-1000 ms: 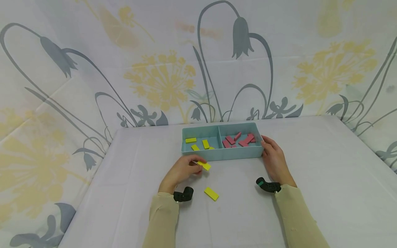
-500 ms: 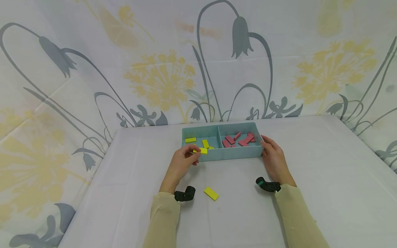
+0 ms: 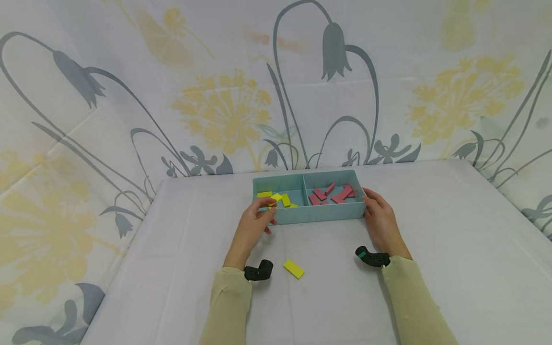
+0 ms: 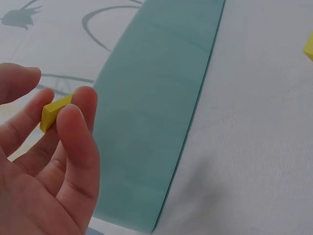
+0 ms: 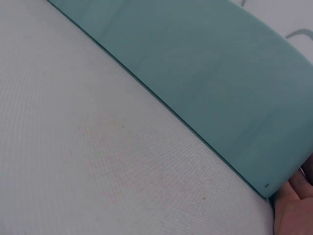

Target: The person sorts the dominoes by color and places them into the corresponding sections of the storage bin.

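A teal two-compartment box stands on the white cloth. My left hand is at the front wall of its left compartment, pinching a yellow block between thumb and fingertips just above the rim. Several yellow blocks lie in that compartment, partly hidden by the fingers. Several dark pink blocks lie in the right compartment. My right hand holds the box's right end; in the right wrist view its fingers lie against the end wall, partly out of frame.
One more yellow block lies on the white cloth in front of the box, between the forearms. A flower-patterned cloth hangs close behind the box. Each wrist wears a black camera band.
My left hand has carried the pinched yellow block from in front of the box up and over the rim of the left compartment. The right hand and the box have stayed put.
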A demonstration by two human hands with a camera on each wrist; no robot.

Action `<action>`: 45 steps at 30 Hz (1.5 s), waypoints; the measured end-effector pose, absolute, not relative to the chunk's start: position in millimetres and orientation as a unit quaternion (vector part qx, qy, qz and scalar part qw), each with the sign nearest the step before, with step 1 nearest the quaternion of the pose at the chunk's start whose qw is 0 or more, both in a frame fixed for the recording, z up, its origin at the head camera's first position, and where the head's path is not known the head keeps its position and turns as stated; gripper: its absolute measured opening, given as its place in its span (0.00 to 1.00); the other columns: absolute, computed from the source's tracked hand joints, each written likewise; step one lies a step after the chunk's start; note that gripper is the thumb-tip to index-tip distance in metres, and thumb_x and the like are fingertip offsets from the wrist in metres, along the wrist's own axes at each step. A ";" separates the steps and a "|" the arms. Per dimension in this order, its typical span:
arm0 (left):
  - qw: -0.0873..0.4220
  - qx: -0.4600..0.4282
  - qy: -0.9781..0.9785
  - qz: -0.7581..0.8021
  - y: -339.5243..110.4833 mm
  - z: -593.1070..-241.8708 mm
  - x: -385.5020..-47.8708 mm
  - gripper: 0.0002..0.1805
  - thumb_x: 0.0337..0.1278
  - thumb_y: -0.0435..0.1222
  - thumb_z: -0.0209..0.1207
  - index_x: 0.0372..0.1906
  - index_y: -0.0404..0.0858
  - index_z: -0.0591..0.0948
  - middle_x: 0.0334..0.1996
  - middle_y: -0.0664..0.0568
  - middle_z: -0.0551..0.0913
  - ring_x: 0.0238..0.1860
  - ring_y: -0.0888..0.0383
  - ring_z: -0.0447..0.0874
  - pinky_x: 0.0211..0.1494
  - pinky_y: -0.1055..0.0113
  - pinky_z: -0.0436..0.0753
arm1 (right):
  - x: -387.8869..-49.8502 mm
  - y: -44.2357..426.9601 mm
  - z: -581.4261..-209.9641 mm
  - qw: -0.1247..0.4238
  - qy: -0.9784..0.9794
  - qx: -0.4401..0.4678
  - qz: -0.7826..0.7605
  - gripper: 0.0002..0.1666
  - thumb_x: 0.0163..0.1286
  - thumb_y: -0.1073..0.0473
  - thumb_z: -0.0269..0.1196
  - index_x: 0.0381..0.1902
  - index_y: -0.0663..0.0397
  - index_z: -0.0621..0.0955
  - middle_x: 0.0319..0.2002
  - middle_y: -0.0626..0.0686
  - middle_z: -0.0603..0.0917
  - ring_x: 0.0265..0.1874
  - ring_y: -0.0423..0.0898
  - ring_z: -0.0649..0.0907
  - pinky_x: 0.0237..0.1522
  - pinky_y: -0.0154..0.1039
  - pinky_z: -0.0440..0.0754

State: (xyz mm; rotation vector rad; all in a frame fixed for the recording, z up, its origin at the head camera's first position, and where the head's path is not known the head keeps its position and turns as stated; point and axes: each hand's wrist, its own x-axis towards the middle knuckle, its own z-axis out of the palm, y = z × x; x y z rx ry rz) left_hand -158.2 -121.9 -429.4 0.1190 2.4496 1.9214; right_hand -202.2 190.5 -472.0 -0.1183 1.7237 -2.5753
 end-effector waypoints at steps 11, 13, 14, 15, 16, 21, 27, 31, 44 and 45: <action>0.034 0.038 0.813 0.580 -121.9 -433.4 -157.2 0.20 0.59 0.44 0.53 0.56 0.46 0.71 0.44 0.51 0.77 0.34 0.47 0.79 0.32 0.57 0.80 | -202.7 190.7 -474.2 0.016 0.553 -0.048 -0.831 0.32 0.70 0.55 0.49 0.66 0.62 0.54 0.67 0.57 0.49 0.65 0.47 0.53 0.64 0.36 0.54; 0.037 0.038 0.822 0.567 -122.7 -433.5 -156.9 0.20 0.59 0.45 0.53 0.57 0.51 0.71 0.40 0.49 0.79 0.31 0.46 0.78 0.32 0.57 0.79 | -203.0 190.8 -474.8 0.015 0.551 -0.050 -0.833 0.32 0.70 0.55 0.49 0.66 0.62 0.54 0.66 0.57 0.49 0.65 0.47 0.53 0.64 0.36 0.54; 0.037 0.038 0.827 0.559 -123.2 -433.4 -156.9 0.20 0.59 0.46 0.52 0.57 0.53 0.70 0.37 0.49 0.80 0.29 0.45 0.78 0.32 0.57 0.78 | -203.0 190.9 -474.9 0.014 0.551 -0.050 -0.833 0.32 0.69 0.55 0.49 0.66 0.62 0.54 0.66 0.57 0.49 0.65 0.47 0.53 0.64 0.36 0.54; 0.038 0.038 0.832 0.551 -123.6 -433.2 -156.8 0.21 0.59 0.47 0.52 0.58 0.55 0.69 0.36 0.48 0.81 0.27 0.45 0.78 0.32 0.58 0.77 | -203.0 190.9 -475.0 0.013 0.550 -0.051 -0.834 0.32 0.69 0.55 0.49 0.66 0.63 0.54 0.66 0.58 0.49 0.65 0.47 0.53 0.64 0.36 0.54; 0.038 0.038 0.837 0.544 -124.2 -433.0 -156.8 0.21 0.59 0.47 0.52 0.59 0.56 0.69 0.34 0.47 0.82 0.26 0.44 0.77 0.31 0.60 0.76 | -203.1 190.8 -474.9 0.013 0.550 -0.052 -0.834 0.32 0.70 0.55 0.49 0.66 0.63 0.54 0.66 0.58 0.49 0.65 0.47 0.53 0.64 0.36 0.54; 0.045 0.028 0.846 0.530 -125.3 -431.9 -157.2 0.24 0.58 0.49 0.51 0.61 0.58 0.67 0.33 0.48 0.83 0.24 0.44 0.77 0.29 0.64 0.71 | -202.9 190.4 -474.2 0.014 0.552 -0.053 -0.832 0.32 0.70 0.55 0.48 0.66 0.63 0.53 0.66 0.57 0.49 0.65 0.47 0.53 0.64 0.37 0.53; 0.042 0.026 0.843 0.536 -125.9 -434.2 -158.1 0.22 0.58 0.49 0.52 0.59 0.57 0.68 0.33 0.48 0.83 0.25 0.45 0.77 0.30 0.64 0.72 | -202.4 189.9 -472.6 0.012 0.556 -0.049 -0.829 0.32 0.70 0.55 0.49 0.66 0.62 0.53 0.66 0.57 0.49 0.65 0.47 0.53 0.64 0.37 0.53; 0.029 0.035 0.820 0.570 -126.4 -438.7 -158.5 0.20 0.58 0.47 0.53 0.57 0.53 0.71 0.37 0.51 0.82 0.30 0.48 0.79 0.34 0.60 0.77 | -202.6 189.8 -473.2 0.012 0.556 -0.044 -0.830 0.33 0.69 0.54 0.49 0.66 0.62 0.54 0.66 0.57 0.50 0.65 0.47 0.54 0.64 0.37 0.54; 0.035 0.062 0.560 0.825 -136.1 -455.7 -153.1 0.22 0.61 0.43 0.51 0.53 0.31 0.70 0.47 0.44 0.76 0.44 0.49 0.76 0.41 0.65 0.77 | -203.5 188.6 -472.2 0.015 0.550 -0.028 -0.835 0.32 0.69 0.55 0.49 0.66 0.62 0.54 0.66 0.56 0.51 0.64 0.46 0.55 0.64 0.36 0.55; 0.038 0.060 0.540 0.839 -136.2 -456.5 -152.3 0.20 0.61 0.42 0.51 0.51 0.31 0.71 0.44 0.44 0.76 0.43 0.50 0.76 0.40 0.66 0.77 | -203.1 189.0 -471.8 0.015 0.550 -0.029 -0.835 0.32 0.69 0.55 0.49 0.66 0.62 0.54 0.66 0.56 0.50 0.64 0.47 0.54 0.64 0.36 0.54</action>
